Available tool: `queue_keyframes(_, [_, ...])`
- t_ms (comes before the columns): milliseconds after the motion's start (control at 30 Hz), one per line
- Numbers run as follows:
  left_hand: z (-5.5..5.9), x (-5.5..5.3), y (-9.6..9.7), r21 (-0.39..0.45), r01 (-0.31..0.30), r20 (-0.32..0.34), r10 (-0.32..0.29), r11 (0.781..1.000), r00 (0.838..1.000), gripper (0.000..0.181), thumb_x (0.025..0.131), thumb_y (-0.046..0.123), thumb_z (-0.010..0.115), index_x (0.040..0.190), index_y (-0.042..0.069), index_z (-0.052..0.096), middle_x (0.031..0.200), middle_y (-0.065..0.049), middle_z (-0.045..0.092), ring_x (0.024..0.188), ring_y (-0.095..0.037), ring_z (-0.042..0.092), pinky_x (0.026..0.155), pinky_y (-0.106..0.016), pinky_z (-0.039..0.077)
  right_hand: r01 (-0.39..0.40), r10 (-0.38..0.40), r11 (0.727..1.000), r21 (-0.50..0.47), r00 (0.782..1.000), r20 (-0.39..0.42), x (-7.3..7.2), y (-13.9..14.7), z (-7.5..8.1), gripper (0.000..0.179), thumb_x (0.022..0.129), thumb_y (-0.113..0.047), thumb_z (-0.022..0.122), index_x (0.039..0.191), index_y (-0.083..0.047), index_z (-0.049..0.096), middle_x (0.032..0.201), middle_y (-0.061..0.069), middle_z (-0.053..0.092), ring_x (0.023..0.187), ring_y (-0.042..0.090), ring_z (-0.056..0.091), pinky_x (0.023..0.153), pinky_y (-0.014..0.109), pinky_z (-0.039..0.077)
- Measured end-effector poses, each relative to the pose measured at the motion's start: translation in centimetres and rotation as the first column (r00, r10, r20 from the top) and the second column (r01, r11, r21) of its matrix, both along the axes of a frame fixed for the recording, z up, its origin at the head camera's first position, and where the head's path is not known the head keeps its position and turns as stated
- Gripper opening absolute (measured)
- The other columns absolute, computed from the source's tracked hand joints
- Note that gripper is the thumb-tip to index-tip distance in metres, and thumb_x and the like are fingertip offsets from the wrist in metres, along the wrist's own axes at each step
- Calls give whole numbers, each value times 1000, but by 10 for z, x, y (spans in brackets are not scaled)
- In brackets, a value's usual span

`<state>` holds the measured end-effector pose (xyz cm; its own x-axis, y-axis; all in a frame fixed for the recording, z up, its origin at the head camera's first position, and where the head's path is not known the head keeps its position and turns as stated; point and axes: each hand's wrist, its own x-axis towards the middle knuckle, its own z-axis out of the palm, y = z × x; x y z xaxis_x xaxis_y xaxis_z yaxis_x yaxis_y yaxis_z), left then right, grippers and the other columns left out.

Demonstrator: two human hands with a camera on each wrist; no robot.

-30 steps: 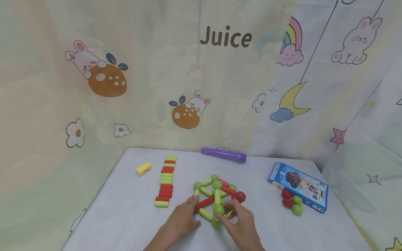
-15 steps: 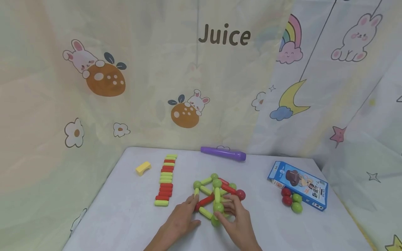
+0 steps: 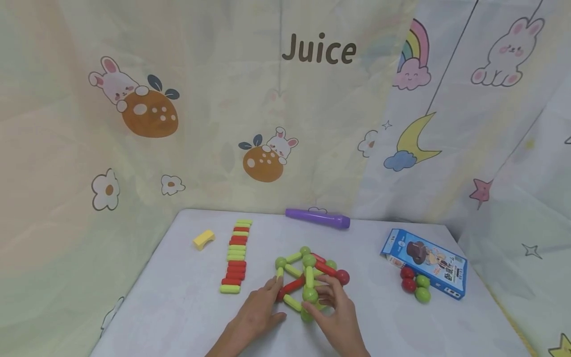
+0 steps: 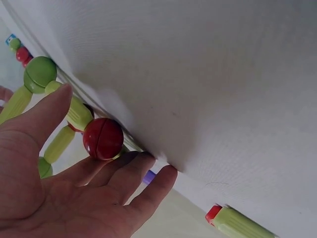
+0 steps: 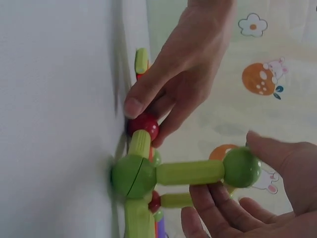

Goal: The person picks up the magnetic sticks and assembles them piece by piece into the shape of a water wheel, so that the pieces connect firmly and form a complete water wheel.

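Note:
A frame of yellow-green and red sticks joined by green and red balls stands on the white table. My left hand lies at its left side, fingers extended and touching near a red ball; the thumb is spread apart. In the right wrist view, an upright yellow-green stick links a lower green ball to an upper green ball. My right hand holds that upper ball, thumb on one side and fingers curled by the stick. Its palm partly hides the frame's right side.
A column of loose red and yellow-green sticks lies to the left, beside a yellow arched block. A purple tapered stick lies at the back. On the right are a blue box and several loose balls.
My right hand has shifted slightly, its fingers now further behind the upper green ball and stick. The left hand and the frame stay almost in place.

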<state>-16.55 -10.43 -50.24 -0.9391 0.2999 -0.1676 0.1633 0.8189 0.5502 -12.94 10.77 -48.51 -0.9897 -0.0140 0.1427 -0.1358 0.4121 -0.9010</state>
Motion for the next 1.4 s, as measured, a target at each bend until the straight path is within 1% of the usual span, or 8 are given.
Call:
queue_keyframes(133, [-2, 1, 1, -13, 8, -4, -8, 1000, 1000, 87, 88, 29, 92, 161, 7, 49, 160, -18, 53, 137, -39, 60, 108, -54, 53, -7, 1, 993, 119, 999, 48, 6, 10, -7, 63, 83, -22, 96, 135, -10, 62, 113, -3, 75, 105, 19, 72, 88, 32, 62])
queue_keyframes(400, [-3, 10, 8, -87, 11, -28, -13, 996, 1000, 82, 88, 34, 91, 156, 5, 55, 154, -18, 59, 135, -36, 62, 109, -56, 53, -158, 97, 926, 342, 977, 188, -2, 32, -28, 46, 85, -35, 94, 122, -14, 77, 102, -6, 63, 91, 16, 55, 75, 26, 52])
queue_keyframes(567, [4, 18, -2, -45, -2, 8, 2, 999, 1000, 75, 88, 34, 91, 153, 10, 60, 150, -12, 63, 137, -33, 60, 110, -57, 52, -173, 94, 917, 361, 969, 227, -9, 35, -34, 37, 84, -35, 94, 115, -18, 82, 98, -7, 63, 91, 16, 55, 75, 29, 52])
queue_keyframes(667, [13, 19, -23, -3, -53, -64, 53, 999, 997, 66, 89, 29, 90, 147, 9, 65, 144, -10, 67, 132, -31, 62, 108, -55, 54, -198, 126, 915, 351, 968, 217, -10, 35, -34, 32, 85, -33, 93, 112, -19, 84, 93, -8, 61, 88, 15, 55, 71, 25, 49])
queue_keyframes(800, [22, 14, -58, -13, -186, -233, 178, 983, 956, 47, 86, 18, 93, 129, 7, 76, 123, -8, 71, 113, -26, 65, 99, -49, 59, -203, 140, 920, 337, 970, 200, -9, 35, -32, 27, 85, -30, 94, 108, -20, 85, 91, -11, 62, 85, 14, 55, 69, 22, 48])
queue_keyframes(900, [21, 9, -82, -86, -266, -289, 232, 960, 929, 35, 81, 12, 96, 112, 8, 81, 104, -3, 71, 96, -20, 64, 87, -43, 60, -198, 141, 921, 336, 972, 187, -8, 36, -33, 26, 84, -29, 94, 105, -19, 84, 89, -11, 63, 83, 12, 55, 68, 23, 49])
queue_keyframes(1067, [10, 4, -102, -161, -303, -249, 259, 939, 933, 27, 78, 5, 95, 103, 6, 82, 91, 0, 69, 80, -16, 63, 78, -41, 58, -197, 152, 919, 341, 976, 153, -6, 39, -38, 24, 83, -29, 95, 100, -18, 84, 85, -12, 61, 79, 6, 53, 67, 23, 48])
queue_keyframes(1400, [3, -3, -103, -184, -297, -198, 261, 937, 945, 22, 83, 0, 91, 104, 2, 84, 85, -2, 65, 74, -15, 57, 77, -38, 59, -202, 164, 924, 323, 976, 144, -9, 41, -38, 21, 83, -27, 95, 99, -18, 83, 81, -12, 61, 74, 3, 51, 63, 22, 46])
